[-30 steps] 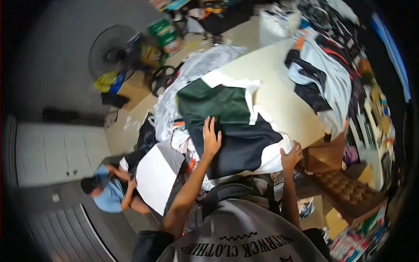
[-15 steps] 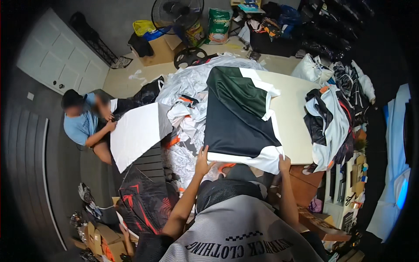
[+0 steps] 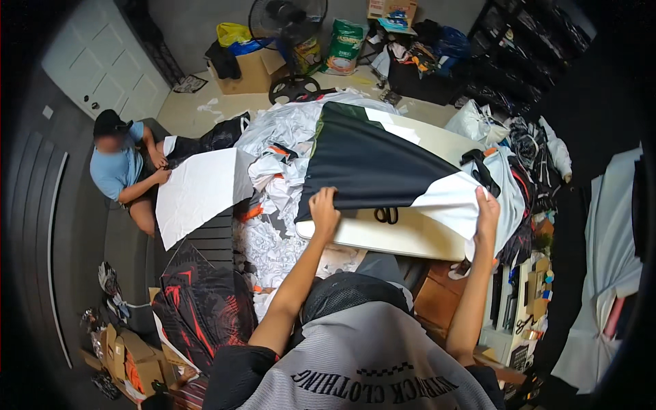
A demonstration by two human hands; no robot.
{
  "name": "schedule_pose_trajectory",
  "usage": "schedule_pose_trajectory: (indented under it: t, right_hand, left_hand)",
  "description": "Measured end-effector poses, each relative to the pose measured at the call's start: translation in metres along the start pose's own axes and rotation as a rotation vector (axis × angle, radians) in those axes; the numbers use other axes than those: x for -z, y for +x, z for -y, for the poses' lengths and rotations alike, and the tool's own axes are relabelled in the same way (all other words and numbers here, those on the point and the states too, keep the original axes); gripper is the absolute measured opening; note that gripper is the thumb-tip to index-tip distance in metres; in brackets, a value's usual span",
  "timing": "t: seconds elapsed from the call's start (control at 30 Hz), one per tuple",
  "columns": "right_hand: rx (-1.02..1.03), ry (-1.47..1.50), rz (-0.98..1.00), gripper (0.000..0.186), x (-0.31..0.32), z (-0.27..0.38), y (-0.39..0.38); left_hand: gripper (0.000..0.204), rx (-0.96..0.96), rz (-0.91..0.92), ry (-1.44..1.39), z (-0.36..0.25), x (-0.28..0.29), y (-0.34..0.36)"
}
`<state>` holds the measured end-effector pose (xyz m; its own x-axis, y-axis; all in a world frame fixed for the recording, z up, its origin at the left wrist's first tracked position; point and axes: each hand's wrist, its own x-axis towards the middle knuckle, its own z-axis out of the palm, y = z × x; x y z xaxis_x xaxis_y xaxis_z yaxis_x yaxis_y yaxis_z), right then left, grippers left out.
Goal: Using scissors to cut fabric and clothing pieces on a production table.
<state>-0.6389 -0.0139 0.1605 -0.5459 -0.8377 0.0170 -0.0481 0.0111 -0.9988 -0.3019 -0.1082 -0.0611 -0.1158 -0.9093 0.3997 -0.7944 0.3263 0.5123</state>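
Note:
A large black cloth panel [image 3: 376,164] with a white corner and a dark green strip along its far left edge spreads over the pale table [image 3: 410,229]. Its near edge is lifted off the tabletop. My left hand [image 3: 324,213] is closed on the black near edge toward the left. With my right hand [image 3: 486,212] I pinch the white corner, which is pulled out to the right and hangs below my fingers. Black scissor handles [image 3: 386,215] show on the table just under the cloth's edge; their blades are hidden beneath it.
A pile of garments [image 3: 509,198] rests at the table's right end. White fabric scraps [image 3: 273,256] heap along its left side. A seated co-worker [image 3: 123,164] at left holds a white sheet [image 3: 201,195]. A fan [image 3: 287,20] stands at the back.
Both hands have moved up from the table's near edge, the right one further right. The cloth's near edge is lifted and stretched, uncovering the tabletop and scissor handles.

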Motion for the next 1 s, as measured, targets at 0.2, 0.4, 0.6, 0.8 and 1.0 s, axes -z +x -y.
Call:
schedule_pose_trajectory:
  t: [0.2,0.4,0.6,0.8,1.0]
  right_hand:
    - [0.014,-0.068,0.123,0.04,0.007,0.024,0.158]
    - [0.566,-0.045,0.298,0.04,-0.02,0.165,0.313]
    - [0.515,0.126,0.214,0.045,0.051,0.258,0.374]
    - [0.321,0.058,0.295,0.048,0.106,0.196,0.439]
    - [0.354,-0.092,0.495,0.053,0.038,0.164,0.453]
  left_hand:
    - [0.031,0.269,-0.118,-0.011,0.059,0.055,0.077]
    - [0.021,0.023,-0.758,-0.032,-0.005,0.192,0.241]
    - [0.024,-0.087,-0.636,-0.129,-0.166,0.241,0.24]
    - [0.045,-0.328,-0.313,0.543,-0.206,0.193,0.202]
    - [0.062,-0.164,-0.304,0.82,-0.135,0.196,0.224]
